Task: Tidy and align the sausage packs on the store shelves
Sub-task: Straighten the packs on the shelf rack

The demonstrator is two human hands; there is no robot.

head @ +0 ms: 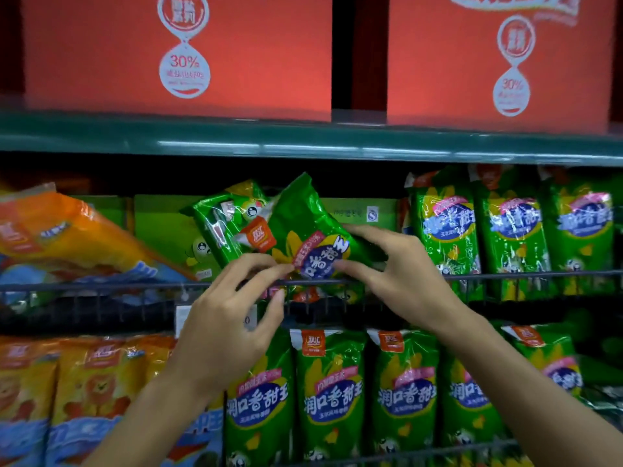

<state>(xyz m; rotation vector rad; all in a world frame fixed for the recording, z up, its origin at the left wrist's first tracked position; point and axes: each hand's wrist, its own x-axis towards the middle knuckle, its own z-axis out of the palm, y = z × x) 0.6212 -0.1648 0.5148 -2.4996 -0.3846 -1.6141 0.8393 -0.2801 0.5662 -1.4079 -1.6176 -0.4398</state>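
A green sausage pack (305, 230) leans tilted to the left in the middle shelf, its blue label facing me. Behind it a second green pack (224, 224) also leans askew. My left hand (232, 318) reaches up from below, fingertips pinching the tilted pack's lower left edge just above the wire rail. My right hand (394, 267) holds the same pack from the right, thumb on the blue label and fingers behind its right edge. Three upright green packs (512, 230) stand in a row to the right.
A wire rail (101, 286) fronts the middle shelf. An orange pack (64, 234) lies slanted at the left. Below, green packs (332, 396) and orange packs (94, 382) stand upright. Red boxes (175, 52) sit on the green top shelf (303, 143).
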